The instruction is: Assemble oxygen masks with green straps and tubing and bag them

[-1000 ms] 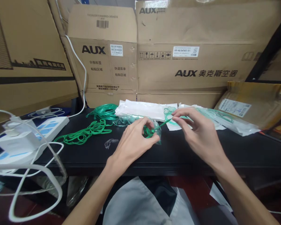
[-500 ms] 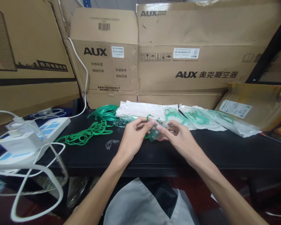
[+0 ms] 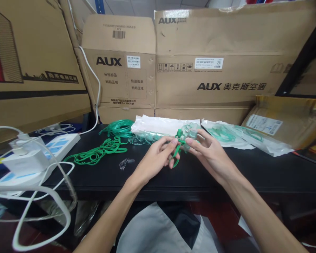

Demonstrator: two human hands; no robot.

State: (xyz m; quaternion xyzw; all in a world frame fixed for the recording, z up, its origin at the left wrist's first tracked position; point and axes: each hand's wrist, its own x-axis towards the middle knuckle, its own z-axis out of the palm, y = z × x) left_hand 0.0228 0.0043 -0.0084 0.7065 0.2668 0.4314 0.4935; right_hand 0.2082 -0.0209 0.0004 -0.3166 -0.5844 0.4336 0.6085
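Note:
My left hand [image 3: 162, 153] is closed with thumb and forefinger pinching a green elastic strap [image 3: 177, 154], whose loose end hangs below the fingers. Opposite it, my right hand [image 3: 206, 149] is closed around a clear green oxygen mask [image 3: 189, 131], its thumb pressing by the strap. Part of the mask is hidden by the fingers. More clear masks [image 3: 147, 137] lie nested behind my left hand. On the left of the table are a tangle of green straps [image 3: 97, 151], a coil of green tubing [image 3: 118, 127] and several thin metal strips [image 3: 126, 163].
White packages with green tubing [image 3: 223, 135] lie at the right rear, before a brown parcel [image 3: 268, 114]. Cardboard boxes [image 3: 210, 88] stand behind the black table [image 3: 226, 179]. A power strip [image 3: 60, 146] with white cables [image 3: 50, 189] takes up the left side.
The mask has turned and risen slightly in my right hand, which now opens more around it. The green strap shows a longer hanging end between my hands.

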